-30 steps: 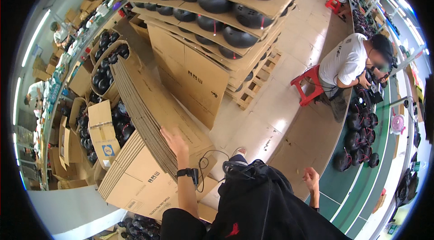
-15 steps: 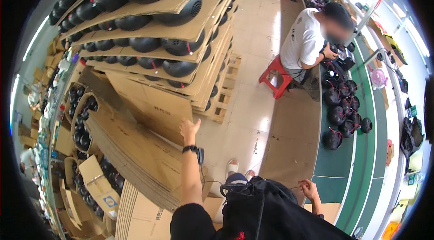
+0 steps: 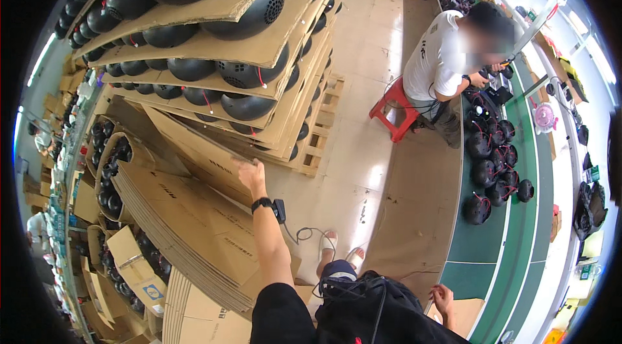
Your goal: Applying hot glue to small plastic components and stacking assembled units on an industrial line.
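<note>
My left hand [image 3: 251,177] reaches forward, its fingers closed over the upper edge of a brown cardboard sheet [image 3: 194,149]. The sheet leans on edge between a thick stack of flat cardboard [image 3: 175,208] and the loaded pallet. On my left wrist sits a black band with a small box and a cable. My right hand [image 3: 442,298] hangs low at my right side with loosely bent fingers and nothing visible in it. Beside it lies a flat cardboard piece [image 3: 465,315], and I cannot tell whether they touch.
Black domed housings [image 3: 188,68] stand in cardboard-separated layers on a wooden pallet [image 3: 317,143]. A co-worker [image 3: 434,52] sits on a red stool [image 3: 393,111] at a green bench [image 3: 476,240] holding more housings. An open carton [image 3: 133,256] and filled sacks are at the left.
My left hand has gone from spread fingers against the sheet to closing on its edge, and the sheet has tilted. My right hand has lowered slightly. The view has shifted a little.
</note>
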Tool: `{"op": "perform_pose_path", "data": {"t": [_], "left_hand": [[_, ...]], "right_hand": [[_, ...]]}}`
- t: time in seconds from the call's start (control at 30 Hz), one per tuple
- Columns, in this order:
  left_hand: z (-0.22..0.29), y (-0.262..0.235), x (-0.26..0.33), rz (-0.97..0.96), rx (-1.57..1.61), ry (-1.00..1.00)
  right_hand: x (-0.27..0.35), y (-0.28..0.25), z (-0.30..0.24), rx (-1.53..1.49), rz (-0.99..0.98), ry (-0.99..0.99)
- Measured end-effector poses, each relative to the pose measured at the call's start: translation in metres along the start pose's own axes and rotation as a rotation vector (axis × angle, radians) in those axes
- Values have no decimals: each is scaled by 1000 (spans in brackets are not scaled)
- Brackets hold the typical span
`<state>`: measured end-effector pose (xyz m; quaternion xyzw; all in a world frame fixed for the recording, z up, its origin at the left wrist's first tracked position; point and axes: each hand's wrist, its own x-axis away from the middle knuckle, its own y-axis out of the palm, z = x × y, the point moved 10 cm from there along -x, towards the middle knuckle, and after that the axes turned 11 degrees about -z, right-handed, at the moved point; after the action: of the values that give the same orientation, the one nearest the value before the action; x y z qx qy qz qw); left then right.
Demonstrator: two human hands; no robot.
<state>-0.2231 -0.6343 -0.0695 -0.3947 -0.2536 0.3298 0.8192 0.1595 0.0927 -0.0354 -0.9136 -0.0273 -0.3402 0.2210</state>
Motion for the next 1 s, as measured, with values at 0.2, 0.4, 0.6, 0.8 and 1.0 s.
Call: {"op": "perform_pose_path", "data": {"t": [0.2,0.4,0.6,0.8,1.0], "left_hand": [[-99,-85,32,163,-27,5],[-192,-300,81,445,-161,-79],[-126,-550,276,923,273,257],[-158,-620,402,878,473,169],[-37,-660,608,991,29,211]], "right_hand": [[-34,0,-13,-21,-27,-95],[-88,21,-48,38,-186,-176],[-205,164,-118,363,-649,-294],[-176,287,-82,438,-992,249],[-142,337,14,186,-1435,437]]}}
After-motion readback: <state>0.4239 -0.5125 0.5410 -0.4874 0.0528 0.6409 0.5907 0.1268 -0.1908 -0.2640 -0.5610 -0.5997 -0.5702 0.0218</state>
